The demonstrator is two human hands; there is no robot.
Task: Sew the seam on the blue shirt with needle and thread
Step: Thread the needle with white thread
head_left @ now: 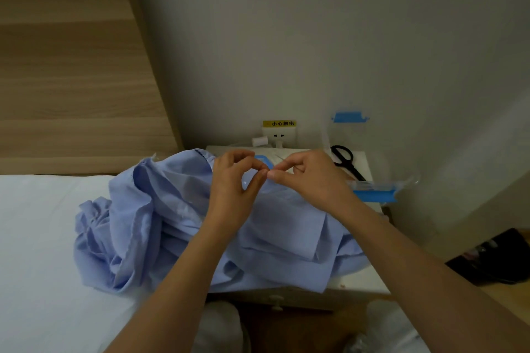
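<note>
The blue shirt (160,221) lies crumpled across the white bed and the small white nightstand (358,281). Above it, my left hand (232,180) and my right hand (309,178) meet fingertip to fingertip. Each hand pinches thumb against forefinger at the same spot, as if on something very thin. The needle and thread are too fine to make out between the fingers. A white thread spool (260,141) stands at the back of the nightstand, by the wall socket.
Black scissors (345,160) lie at the back right of the nightstand. A clear box with blue clips (375,189) sits at its right edge. The white bed (37,238) fills the left. A dark bag (496,258) lies on the floor, right.
</note>
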